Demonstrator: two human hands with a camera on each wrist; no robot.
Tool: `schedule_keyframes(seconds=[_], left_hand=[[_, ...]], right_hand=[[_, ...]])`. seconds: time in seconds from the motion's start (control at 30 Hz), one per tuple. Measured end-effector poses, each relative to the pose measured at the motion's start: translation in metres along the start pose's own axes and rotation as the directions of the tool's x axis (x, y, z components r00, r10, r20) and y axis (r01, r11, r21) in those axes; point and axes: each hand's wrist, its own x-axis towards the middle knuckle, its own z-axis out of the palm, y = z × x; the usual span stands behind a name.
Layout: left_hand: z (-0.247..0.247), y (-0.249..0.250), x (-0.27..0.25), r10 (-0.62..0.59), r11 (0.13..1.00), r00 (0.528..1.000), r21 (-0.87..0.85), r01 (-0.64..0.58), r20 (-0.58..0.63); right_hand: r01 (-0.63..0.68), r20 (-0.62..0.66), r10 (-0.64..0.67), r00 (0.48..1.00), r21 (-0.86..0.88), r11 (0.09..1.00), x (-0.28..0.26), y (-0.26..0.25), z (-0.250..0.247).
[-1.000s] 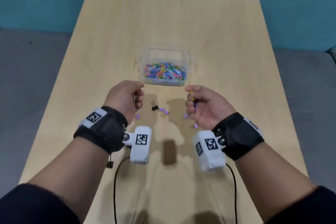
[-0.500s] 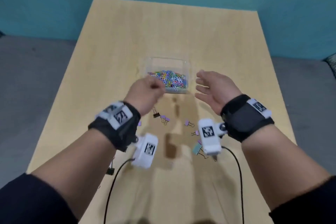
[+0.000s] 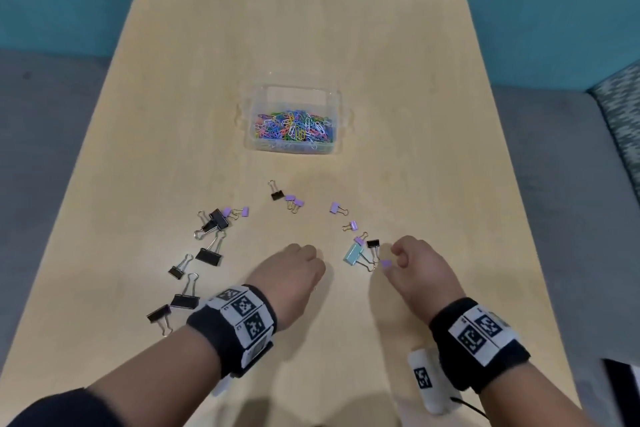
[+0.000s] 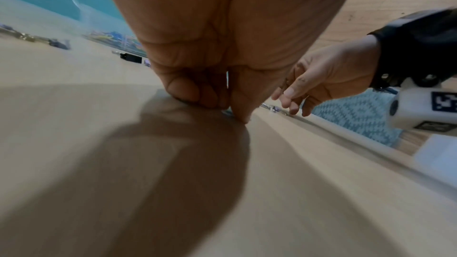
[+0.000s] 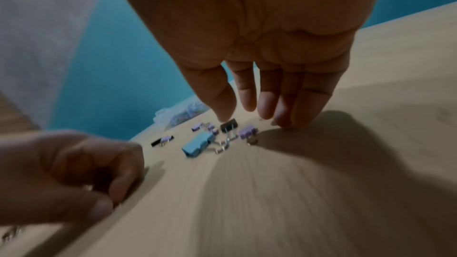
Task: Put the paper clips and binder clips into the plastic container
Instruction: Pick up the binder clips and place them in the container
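- Over on the left side of the wooden table (image 3: 194,87), a scatter of black binder clips (image 3: 208,256) is lying well apart from either hand, their wire handles mostly pointing away from the person.
- The left hand (image 3: 292,272) is pressing down on the bare table near its middle, fingers curled and thumb meeting the fingertips as if pinching something small off the surface; the wrist view is hinting at a sliver of something under the tips, but I cannot tell what it is or whether it is actually held.
- Straight ahead of both hands, further up the table, the plastic container (image 3: 341,121) is sitting with its long side facing the person, and a heap of coloured paper clips (image 3: 294,126) is already lying inside it.
- Between container and hands, small lilac binder clips (image 3: 335,207) are trailing in an arc towards the right.
- The teal binder clip (image 3: 353,253) is lying just beside the right hand, its long body running diagonally and its handles pointing towards that hand.
- The right hand (image 3: 420,269) is the nearer one to this cluster; its fingers are hanging loosely, not clenched, tips touching the table beside a lilac clip (image 5: 247,132), grasping nothing that I can see.
- My guess is this hand will be gathering that cluster next, then carrying it forward and left to the container.
- No brand or readable writing is showing; only black-and-white square marker patterns on the wristbands (image 3: 485,333).
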Motion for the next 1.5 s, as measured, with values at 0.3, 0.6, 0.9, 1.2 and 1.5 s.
schedule_keyframes(seconds=[0.3,0.6,0.9,1.2,1.5], left_hand=[[-0.023,0.008,0.015,-0.215,0.947,0.977,-0.242,0.209,0.005],[-0.143,-0.078,0.082,-0.692,0.477,0.653,-0.874,0.095,-0.307],[-0.103,-0.106,-0.012,-0.809,0.389,0.544,-0.897,0.21,-0.223],[-0.048,-0.092,-0.126,-0.864,0.472,0.461,-0.649,0.597,-0.205],[0.007,-0.063,-0.157,-0.827,0.536,0.56,-0.373,0.757,-0.053]], right_hand=[[-0.001,-0.025,-0.004,1.0,-0.19,0.982,0.008,-0.01,0.011],[-0.144,0.053,0.134,0.99,0.386,0.911,0.011,-0.012,-0.008],[-0.276,0.212,0.192,0.958,0.858,0.433,0.025,-0.023,-0.024],[0.062,0.148,-0.04,0.988,-0.147,0.987,0.039,-0.026,-0.006],[0.081,0.131,-0.063,0.989,-0.139,0.987,0.034,-0.026,0.002]])
